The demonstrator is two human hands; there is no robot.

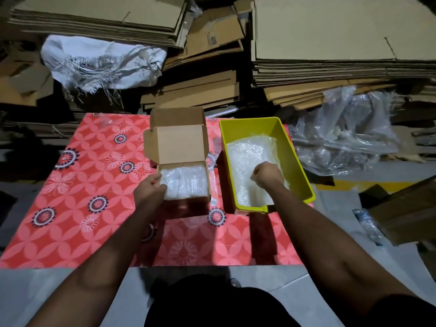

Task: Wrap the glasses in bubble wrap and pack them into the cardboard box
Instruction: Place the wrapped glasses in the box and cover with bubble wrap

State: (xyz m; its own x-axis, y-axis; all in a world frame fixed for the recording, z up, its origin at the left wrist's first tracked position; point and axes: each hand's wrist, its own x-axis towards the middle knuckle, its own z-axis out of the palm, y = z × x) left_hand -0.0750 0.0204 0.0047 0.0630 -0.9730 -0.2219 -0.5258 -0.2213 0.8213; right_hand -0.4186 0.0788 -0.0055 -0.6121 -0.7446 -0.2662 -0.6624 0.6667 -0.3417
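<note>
step: picking next bubble wrap sheet, likely, while steadying box
left hand [151, 188]: on near-left corner of cardboard box [180, 147], fingers curled over the rim onto wrapped bundle [186, 182] inside
right hand [266, 174]: down in yellow bin [295, 161], fingers curled on bubble wrap [247, 152], looks like a pinch
glasses: none bare in view; box seems filled with wrapped ones
tip: pinch one sheet only, lift straight, keep box pinned on red floral cloth [89, 175]
risk: sheets cling, several may come up
</note>
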